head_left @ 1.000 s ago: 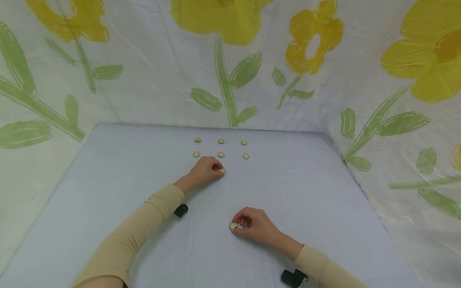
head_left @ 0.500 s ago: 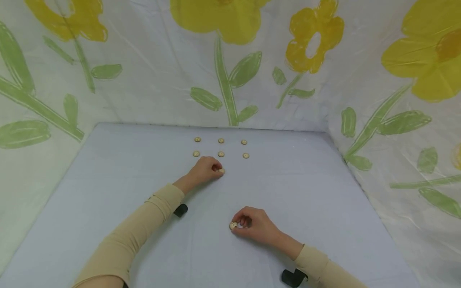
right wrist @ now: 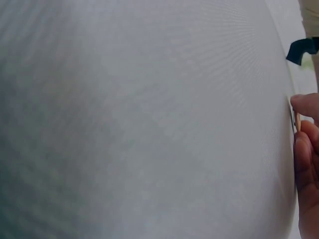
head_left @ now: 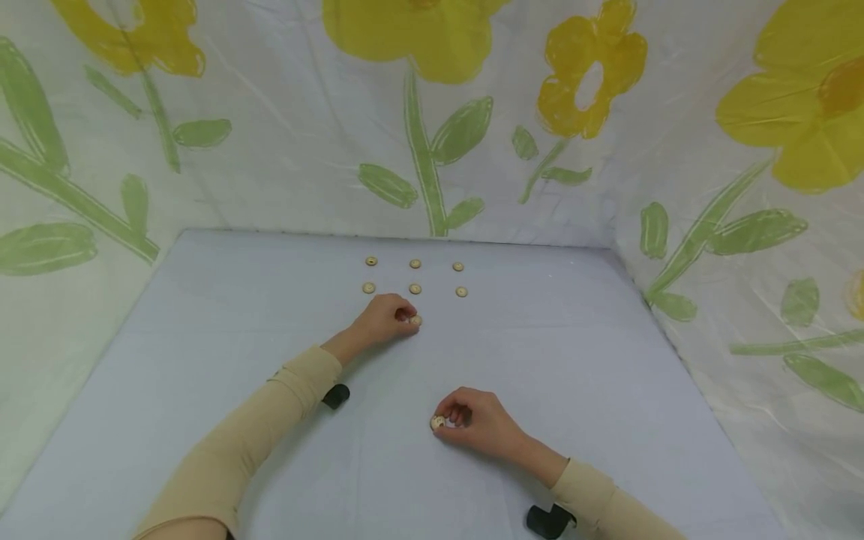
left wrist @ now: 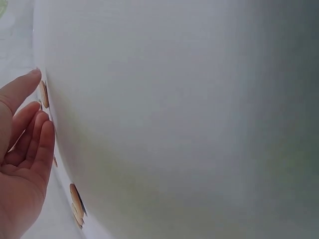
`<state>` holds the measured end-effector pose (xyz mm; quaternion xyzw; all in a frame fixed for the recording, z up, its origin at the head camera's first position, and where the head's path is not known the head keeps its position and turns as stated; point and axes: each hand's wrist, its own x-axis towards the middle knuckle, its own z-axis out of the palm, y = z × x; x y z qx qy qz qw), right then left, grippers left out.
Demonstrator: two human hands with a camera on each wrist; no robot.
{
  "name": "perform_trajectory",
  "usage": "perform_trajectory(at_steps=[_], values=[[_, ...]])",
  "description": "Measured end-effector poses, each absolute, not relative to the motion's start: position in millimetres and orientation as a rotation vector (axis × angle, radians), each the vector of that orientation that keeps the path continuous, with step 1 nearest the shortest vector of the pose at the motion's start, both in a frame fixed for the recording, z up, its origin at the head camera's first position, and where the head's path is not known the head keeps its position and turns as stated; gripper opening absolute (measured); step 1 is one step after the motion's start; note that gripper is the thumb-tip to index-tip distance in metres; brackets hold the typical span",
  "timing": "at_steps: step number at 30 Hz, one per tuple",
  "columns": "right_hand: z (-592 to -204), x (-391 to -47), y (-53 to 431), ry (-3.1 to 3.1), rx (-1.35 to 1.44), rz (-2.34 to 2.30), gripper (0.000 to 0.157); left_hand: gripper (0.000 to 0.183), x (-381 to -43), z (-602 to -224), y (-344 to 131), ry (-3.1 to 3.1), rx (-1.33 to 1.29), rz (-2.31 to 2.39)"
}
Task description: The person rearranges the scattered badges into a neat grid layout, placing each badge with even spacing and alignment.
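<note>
In the head view, my left hand (head_left: 386,318) holds a small, pale wooden button (head_left: 415,321) by its edges, between thumb and fingertips. The left wrist view has that button (left wrist: 44,94) edge-on at the table surface, beside the thumb tip. Nearer to me, my right hand (head_left: 482,424) pinches another wooden button (head_left: 438,423) with dark marks on its face, low over the table. A thin edge of that button (right wrist: 297,121) shows between thumb and finger in the right wrist view. Beyond the left hand, several similar buttons (head_left: 415,289) lie flat in two rows.
A smooth pale cloth covers the table (head_left: 574,360). At its back edge (head_left: 513,244) rises a white curtain (head_left: 290,150) painted with yellow flowers. Black wrist-camera mounts (head_left: 548,521) hang below both beige sleeves (head_left: 607,499).
The left forearm has shifted very slightly to the left, and a little more of the button at the left fingertips shows. The right hand and the rows of buttons stay put.
</note>
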<state>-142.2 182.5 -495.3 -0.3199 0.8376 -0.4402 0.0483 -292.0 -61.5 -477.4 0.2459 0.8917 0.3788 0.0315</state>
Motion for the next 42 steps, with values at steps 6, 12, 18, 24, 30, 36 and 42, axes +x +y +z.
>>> perform_trajectory(at_steps=[6,12,18,24,30,36,42], values=[[-497,-142,182,2.560,-0.972,-1.342,0.017,0.026,-283,-481,-68,2.722,0.798,1.251],[-495,-142,182,2.554,-0.948,-1.342,0.018,0.027,-268,-481,-74,2.673,0.781,1.315],[-494,-142,182,2.567,-0.950,-1.332,0.019,0.027,-247,-474,-74,2.566,0.750,1.396],[-493,-142,182,2.569,-0.928,-1.333,0.017,0.027,-226,-469,-74,2.537,0.761,1.445],[-494,-141,181,2.569,-0.929,-1.336,0.017,0.027,-205,-470,-77,2.497,0.802,1.468],[-493,-142,181,2.579,-0.948,-1.345,0.017,0.027,-190,-472,-79,2.472,0.794,1.495],[-493,-141,180,2.574,-0.956,-1.351,0.018,0.027,-169,-471,-81,2.425,0.849,1.473]])
